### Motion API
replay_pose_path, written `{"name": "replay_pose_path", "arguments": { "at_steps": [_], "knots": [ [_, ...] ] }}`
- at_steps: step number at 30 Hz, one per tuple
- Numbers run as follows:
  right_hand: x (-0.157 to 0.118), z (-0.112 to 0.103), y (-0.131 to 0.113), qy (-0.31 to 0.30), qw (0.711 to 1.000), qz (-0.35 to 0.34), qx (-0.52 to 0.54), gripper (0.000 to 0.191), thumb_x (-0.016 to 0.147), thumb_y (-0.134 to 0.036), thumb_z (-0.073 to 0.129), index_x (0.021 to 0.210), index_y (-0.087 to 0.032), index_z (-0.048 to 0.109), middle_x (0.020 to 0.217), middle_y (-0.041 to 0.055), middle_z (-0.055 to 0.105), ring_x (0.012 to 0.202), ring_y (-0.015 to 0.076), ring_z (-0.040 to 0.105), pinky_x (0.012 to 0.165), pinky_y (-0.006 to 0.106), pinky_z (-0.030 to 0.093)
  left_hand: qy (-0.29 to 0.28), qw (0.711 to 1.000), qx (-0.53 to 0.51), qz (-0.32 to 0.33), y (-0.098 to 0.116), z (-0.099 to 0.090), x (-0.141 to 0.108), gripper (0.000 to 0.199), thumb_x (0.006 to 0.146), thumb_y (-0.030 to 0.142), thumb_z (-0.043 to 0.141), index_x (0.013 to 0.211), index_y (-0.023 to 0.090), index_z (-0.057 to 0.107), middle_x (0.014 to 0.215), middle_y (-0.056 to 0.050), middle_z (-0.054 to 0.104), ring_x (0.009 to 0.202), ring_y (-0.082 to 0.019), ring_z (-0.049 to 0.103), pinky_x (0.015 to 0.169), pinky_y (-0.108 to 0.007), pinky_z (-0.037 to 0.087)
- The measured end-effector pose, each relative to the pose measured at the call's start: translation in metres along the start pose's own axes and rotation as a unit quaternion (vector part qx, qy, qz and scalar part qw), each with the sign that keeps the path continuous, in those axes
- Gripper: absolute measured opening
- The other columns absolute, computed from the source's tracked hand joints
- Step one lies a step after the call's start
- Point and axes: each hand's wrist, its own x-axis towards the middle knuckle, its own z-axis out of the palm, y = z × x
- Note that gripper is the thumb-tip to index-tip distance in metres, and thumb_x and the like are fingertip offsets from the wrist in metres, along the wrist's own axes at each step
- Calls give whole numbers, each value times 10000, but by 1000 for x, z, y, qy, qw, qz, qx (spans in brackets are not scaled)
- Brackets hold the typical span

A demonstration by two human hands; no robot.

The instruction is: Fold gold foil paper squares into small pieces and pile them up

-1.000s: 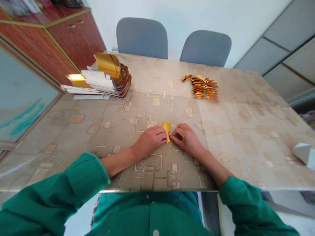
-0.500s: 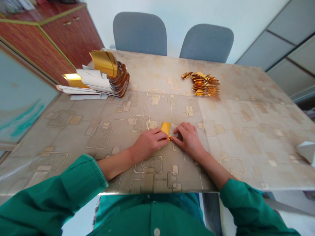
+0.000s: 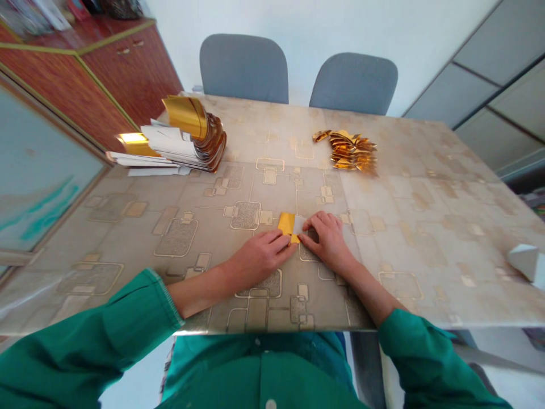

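A small sheet of gold foil paper (image 3: pixel 286 222) with a pale underside lies partly folded on the table in front of me. My left hand (image 3: pixel 268 250) is closed on its left and near side, fingers together and pressing the folded near edge down. My right hand (image 3: pixel 327 240) pinches the near right corner, thumb and forefinger close together and the other fingers curled. The fingers cover part of the fold.
A patterned cloth covers the table (image 3: pixel 400 227). A stack of gold and white paper sheets (image 3: pixel 187 136) stands at the back left. Folded gold pieces (image 3: pixel 351 150) lie in a row at the back right. Beyond are two grey chairs (image 3: pixel 244 68); a white object (image 3: pixel 525 261) is far right.
The near edge of the gold paper shows a wider folded flap, and my left fingers have shifted slightly down and over it. The whole view has tilted up a little.
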Motion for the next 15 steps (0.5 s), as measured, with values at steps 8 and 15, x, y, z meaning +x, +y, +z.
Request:
{"name": "replay_pose_path", "arguments": {
  "at_steps": [8,15],
  "knots": [
    [-2,1,0,8,1000,-4,-8,170,879,-375,652,899,-232,562,943,55,600,915,252,523,841,410,365,8,1000,-21,-20,1,2,1,266,981,167,478,1213,102,591,1075,-124,624,1032,-243,569,932,-382,521],
    [1,-4,14,-15,999,13,31,69,895,-268,627,884,-227,572,930,43,607,914,237,540,829,394,375,11,999,-35,-30,-1,1,0,249,968,150,511,1193,137,617,1090,-111,641,1031,-233,587,909,-380,543]
  ]
}}
